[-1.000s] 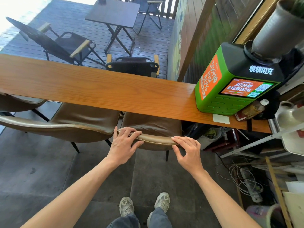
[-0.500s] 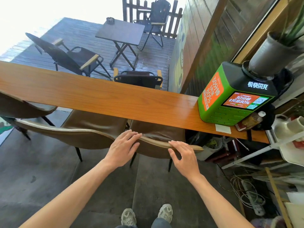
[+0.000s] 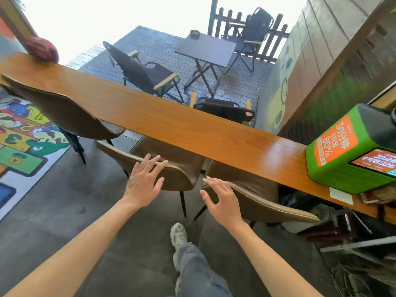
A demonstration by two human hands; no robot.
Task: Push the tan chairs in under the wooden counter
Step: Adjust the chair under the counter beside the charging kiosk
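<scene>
Hands spread wide: left hand lies with straight fingers on the middle tan chair backrest, right hand hovers loosely open by the right tan chair. Both seats sit under the wooden counter; left tan chair angles out.

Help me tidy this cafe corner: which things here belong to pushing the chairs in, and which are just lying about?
Job:
wooden counter
left tan chair
middle tan chair
right tan chair
left hand
right hand

Lying about:
green charging box
red helmet
patio table
colourful rug
</scene>
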